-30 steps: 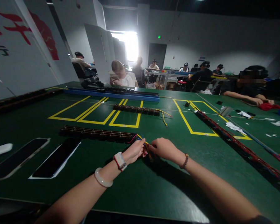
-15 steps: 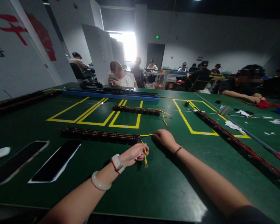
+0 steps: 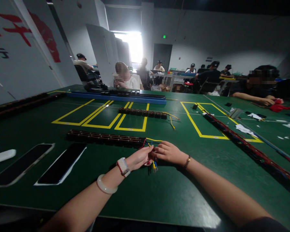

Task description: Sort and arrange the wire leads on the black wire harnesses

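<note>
Under both hands spreads the green surface point(image 3: 159, 193), marked with yellow rectangles. Just beyond the fingers and to their left lies a long dark strip of connectors point(image 3: 106, 139), flat so its wire ends face the person. From its near end a bundle of coloured wires point(image 3: 152, 161) runs into the grip. The left hand point(image 3: 141, 158) has its fingers pinched on the wires, seemingly to steady them; the right hand point(image 3: 168, 152) meets it, fingers curled together on the same bundle.
</note>
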Available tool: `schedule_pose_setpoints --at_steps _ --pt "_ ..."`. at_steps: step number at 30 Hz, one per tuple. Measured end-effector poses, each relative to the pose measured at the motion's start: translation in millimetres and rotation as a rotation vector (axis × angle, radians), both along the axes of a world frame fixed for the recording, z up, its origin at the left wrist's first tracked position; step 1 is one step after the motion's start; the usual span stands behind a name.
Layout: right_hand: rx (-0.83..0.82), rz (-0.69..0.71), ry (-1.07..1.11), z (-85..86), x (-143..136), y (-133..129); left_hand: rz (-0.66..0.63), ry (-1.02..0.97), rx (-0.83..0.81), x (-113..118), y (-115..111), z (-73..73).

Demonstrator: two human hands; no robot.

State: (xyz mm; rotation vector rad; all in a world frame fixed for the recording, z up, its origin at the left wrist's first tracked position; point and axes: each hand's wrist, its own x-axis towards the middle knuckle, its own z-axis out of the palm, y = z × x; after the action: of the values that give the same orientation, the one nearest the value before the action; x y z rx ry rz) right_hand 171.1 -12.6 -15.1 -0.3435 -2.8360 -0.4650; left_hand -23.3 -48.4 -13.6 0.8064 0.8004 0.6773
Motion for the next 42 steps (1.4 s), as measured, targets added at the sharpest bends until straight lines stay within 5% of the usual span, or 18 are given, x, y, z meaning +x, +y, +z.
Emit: schedule_pose_setpoints --at_steps 6,13,18,27,35,42 --pt "-0.098 0.002 0.181 2.4 -2 3 -0.004 -0.022 -0.006 0 -1 2.2" --pt "-0.470 -0.292 0.607 26.0 -46 8 0.011 -0.052 0.025 -2 -2 -3.9" --pt "-0.384 -0.226 0.477 40.8 -90 27 0.058 0.061 0.079 1 -3 -6.0" --pt "-0.232 -0.259 0.237 32.6 -121 28 0.059 0.214 0.070 6 -9 11.3" --pt "-0.313 -0.338 0.408 37.3 -78 20 0.057 0.147 0.079 2 -8 5.8" --pt "-0.358 -0.610 0.362 7.4 -7 26 -0.005 0.275 0.167 -4 -8 11.5"
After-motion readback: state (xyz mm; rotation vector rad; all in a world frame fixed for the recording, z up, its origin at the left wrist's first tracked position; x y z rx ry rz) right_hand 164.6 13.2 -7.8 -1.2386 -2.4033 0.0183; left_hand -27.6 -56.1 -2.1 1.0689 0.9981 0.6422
